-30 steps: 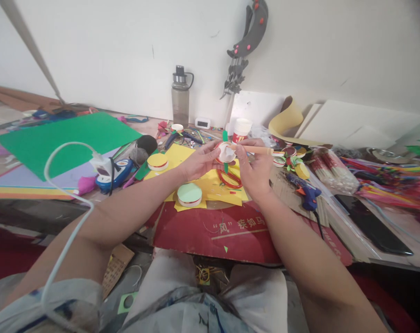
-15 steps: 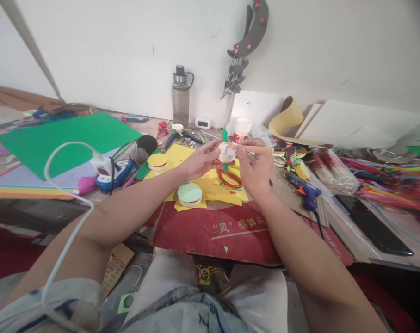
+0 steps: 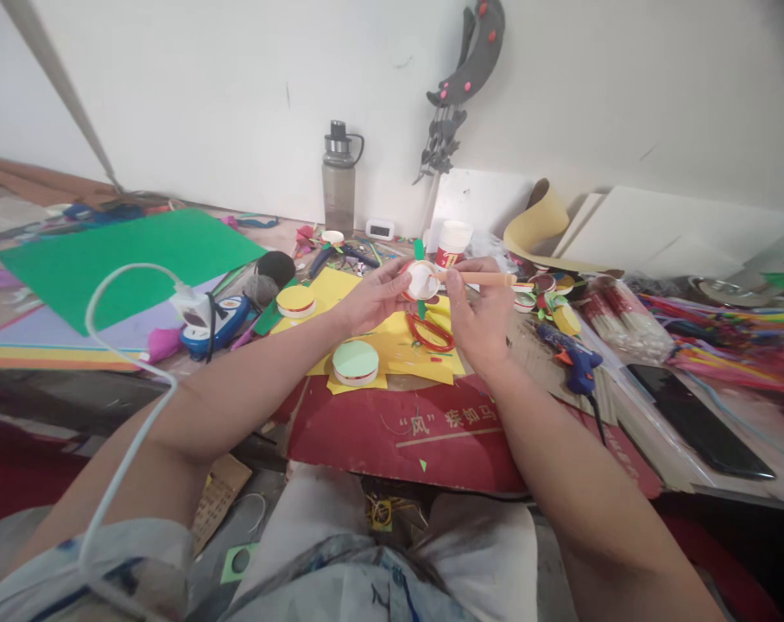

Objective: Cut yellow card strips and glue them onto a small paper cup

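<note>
Pinched in my left hand [image 3: 379, 298], the small white cup [image 3: 420, 282] could dent if the tan tool [image 3: 489, 279] gripped in my right hand [image 3: 483, 317] presses too hard.

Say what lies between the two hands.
In the head view: a white round piece with green strips, held by the left hand; an orange stick in the right hand points at it.

The scene is viewed by one head-worn camera, faced forward and down from above the wearer's lap [image 3: 327, 514]. The left hand [image 3: 380, 301] and the right hand [image 3: 481, 320] are framed near the centre, at close range, with both forearms [image 3: 256, 389] extended away from the lens. The red board [image 3: 379, 453] is looked down upon; the white wall [image 3: 204, 104] is faced beyond.
</note>
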Demonstrator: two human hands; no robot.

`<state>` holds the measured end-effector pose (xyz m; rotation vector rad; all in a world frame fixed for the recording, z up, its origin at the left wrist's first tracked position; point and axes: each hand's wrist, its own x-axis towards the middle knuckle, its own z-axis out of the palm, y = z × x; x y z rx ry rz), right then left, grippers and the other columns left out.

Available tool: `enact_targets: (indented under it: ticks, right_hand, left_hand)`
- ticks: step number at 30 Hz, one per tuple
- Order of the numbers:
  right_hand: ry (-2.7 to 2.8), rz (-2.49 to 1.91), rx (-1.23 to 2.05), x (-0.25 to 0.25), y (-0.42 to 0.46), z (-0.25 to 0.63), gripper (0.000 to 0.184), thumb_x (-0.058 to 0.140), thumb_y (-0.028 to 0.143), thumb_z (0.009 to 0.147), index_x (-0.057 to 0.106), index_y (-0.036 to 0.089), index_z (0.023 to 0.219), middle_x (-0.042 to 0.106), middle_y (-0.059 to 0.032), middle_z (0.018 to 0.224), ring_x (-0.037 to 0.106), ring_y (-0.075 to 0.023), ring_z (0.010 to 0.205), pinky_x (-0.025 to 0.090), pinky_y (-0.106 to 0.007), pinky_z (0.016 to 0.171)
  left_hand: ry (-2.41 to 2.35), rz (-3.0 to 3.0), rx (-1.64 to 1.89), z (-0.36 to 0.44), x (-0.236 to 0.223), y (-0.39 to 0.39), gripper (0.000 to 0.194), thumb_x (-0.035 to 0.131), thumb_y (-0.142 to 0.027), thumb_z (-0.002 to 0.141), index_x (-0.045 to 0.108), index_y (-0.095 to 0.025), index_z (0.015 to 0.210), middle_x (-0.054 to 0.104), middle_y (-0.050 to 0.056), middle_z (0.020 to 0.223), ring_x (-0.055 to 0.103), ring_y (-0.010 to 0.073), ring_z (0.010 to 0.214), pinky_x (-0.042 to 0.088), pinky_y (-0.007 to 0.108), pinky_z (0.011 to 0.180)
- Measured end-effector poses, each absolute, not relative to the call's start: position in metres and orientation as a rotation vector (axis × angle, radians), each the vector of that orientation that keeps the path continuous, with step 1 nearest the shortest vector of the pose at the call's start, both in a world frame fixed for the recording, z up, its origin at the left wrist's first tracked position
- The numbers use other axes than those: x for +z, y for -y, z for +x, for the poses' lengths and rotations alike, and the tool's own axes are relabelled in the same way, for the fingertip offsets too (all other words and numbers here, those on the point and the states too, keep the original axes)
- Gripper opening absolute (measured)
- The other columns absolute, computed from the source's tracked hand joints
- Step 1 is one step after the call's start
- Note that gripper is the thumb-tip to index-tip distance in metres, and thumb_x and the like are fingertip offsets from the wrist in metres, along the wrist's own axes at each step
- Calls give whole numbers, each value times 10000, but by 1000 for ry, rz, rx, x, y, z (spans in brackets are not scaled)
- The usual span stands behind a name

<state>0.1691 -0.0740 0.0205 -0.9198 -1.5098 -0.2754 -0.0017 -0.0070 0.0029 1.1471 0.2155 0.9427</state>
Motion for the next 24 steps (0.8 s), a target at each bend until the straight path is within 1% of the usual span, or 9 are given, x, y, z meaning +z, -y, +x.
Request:
enact_targets:
  ticks: [3, 10, 14, 17, 20, 24]
  right_hand:
    - [1510, -936, -278, 20, 73, 170, 257, 551, 436, 1012, 637, 244, 864, 708, -26, 817, 672, -204, 774, 525, -372, 721]
    - [1517, -965, -261, 18, 73, 171, 268, 549, 448, 1011, 624, 248, 851, 702, -24, 808, 666, -212, 762, 521, -383, 728]
    - [1502, -984, -270, 17, 74, 170, 258, 574, 444, 993, 631, 243, 841, 709, -26, 793, 667, -216, 751, 514, -380, 722]
    - [1503, -983, -243, 17, 75, 169, 265, 584, 455, 986, 632, 239, 840, 712, -32, 792, 669, -225, 753, 515, -394, 746]
    - [1510, -990, -225, 16, 76, 168, 271, 589, 460, 981, 633, 241, 828, 714, -33, 789, 672, -232, 766, 514, -407, 770]
    - [1532, -972, -233, 16, 76, 167, 238, 599, 430, 968, 637, 244, 825, 721, -27, 768, 681, -228, 756, 511, -396, 750]
  left_hand:
    - [-217, 1142, 954, -2, 3, 7, 589, 954, -461, 676, 717, -216, 1156, 780, 56, 1107, 780, 193, 892, 578, 266, 743]
    - [-238, 1134, 966, -3, 3, 5, 501, 914, -420, 749, 722, -219, 1166, 774, 55, 1111, 781, 199, 934, 590, 290, 803]
    - [-217, 1132, 988, -2, 5, 7, 530, 940, -440, 703, 729, -222, 1136, 774, 46, 1093, 766, 177, 902, 583, 267, 770]
    - [-223, 1129, 1002, -2, 6, 8, 561, 960, -449, 664, 726, -222, 1121, 768, 36, 1084, 757, 172, 898, 575, 266, 763]
    - [-236, 1134, 1005, -2, 6, 9, 554, 952, -451, 677, 723, -221, 1127, 761, 37, 1085, 748, 174, 910, 570, 273, 767]
    - [-234, 1148, 1006, -2, 5, 8, 530, 942, -452, 691, 734, -216, 1117, 753, 43, 1105, 728, 163, 923, 567, 266, 775]
